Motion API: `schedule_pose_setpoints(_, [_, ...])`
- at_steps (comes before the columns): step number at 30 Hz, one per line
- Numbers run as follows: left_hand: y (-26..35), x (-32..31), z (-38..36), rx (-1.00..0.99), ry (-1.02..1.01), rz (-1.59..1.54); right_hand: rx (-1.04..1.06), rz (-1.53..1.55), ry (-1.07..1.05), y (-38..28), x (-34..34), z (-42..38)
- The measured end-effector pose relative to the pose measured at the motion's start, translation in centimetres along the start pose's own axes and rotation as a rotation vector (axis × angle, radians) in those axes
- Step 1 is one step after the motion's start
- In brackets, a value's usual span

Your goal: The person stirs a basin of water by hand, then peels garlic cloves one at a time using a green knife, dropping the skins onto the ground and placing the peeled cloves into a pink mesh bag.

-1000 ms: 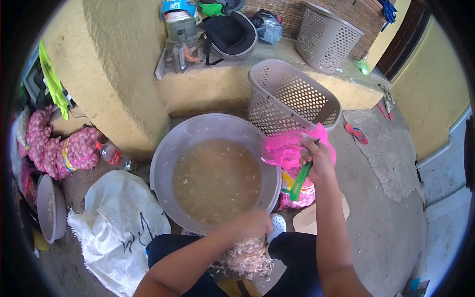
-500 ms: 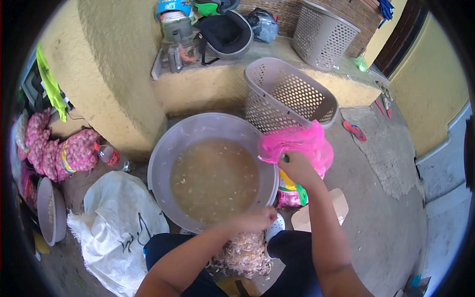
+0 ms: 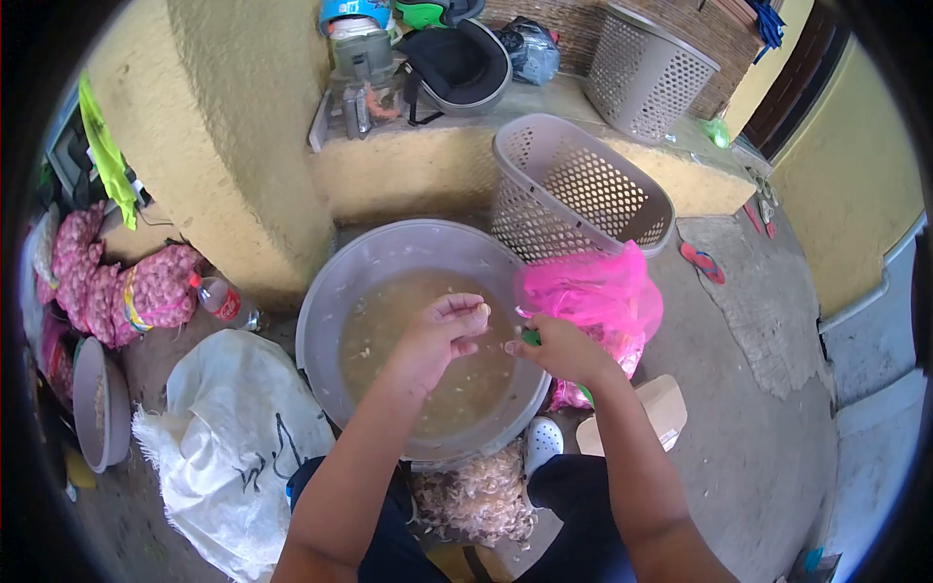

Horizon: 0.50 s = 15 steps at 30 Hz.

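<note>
My left hand (image 3: pixel 442 335) is over the large grey basin (image 3: pixel 326 374), its thumb and fingers pinching a small pale clove (image 3: pixel 483 309) that looks like garlic. Just right of it, my right hand (image 3: pixel 569 350) is closed around the green handle of a small knife (image 3: pixel 530 336). The knife's short blade points up and left, toward the clove. Cloudy brownish water with pale bits floating in it fills the basin. Beyond my right hand, a bright pink plastic bag (image 3: pixel 603 287) rests against the basin's right side. A heap of papery peels (image 3: pixel 481 496) lies between my feet.
A perforated grey basket (image 3: pixel 544 209) stands behind the pink bag, by the raised ledge (image 3: pixel 418 175). To the left are a white woven sack (image 3: pixel 233 418), a plastic bottle (image 3: pixel 225 302) and pink net bags of bulbs (image 3: pixel 160 287). A flip-flop (image 3: pixel 702 262) lies on the right.
My left hand has risen from the basin's near rim to above the water, with the clove in its fingers. My right hand has come left and down from the pink bag toward it.
</note>
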<state>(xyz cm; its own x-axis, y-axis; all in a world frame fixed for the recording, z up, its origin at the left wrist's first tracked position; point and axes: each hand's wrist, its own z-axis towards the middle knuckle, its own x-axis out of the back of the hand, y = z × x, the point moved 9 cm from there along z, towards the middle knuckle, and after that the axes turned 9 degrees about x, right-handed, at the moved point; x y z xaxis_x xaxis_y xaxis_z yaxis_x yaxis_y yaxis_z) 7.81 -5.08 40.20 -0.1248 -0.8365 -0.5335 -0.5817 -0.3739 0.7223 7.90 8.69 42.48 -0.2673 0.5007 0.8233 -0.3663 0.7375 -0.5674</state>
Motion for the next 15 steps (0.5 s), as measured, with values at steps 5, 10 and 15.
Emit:
schedule_pose_setpoints(5, [0.5, 0.5, 0.4, -0.031, -0.097, -0.124, -0.14, 0.446, -0.047, -1.3, 0.4, -0.1])
schedule_pose_setpoints(10, [1.2, -0.7, -0.3, -0.022, -0.107, -0.203, -0.136, 0.668, 0.014, -3.3, 0.9, 0.0])
schedule_pose_setpoints(15, [0.5, -1.3, 0.3, -0.009, -0.234, -0.207, -0.011, 0.561, 0.187, -4.1, 1.9, 0.5])
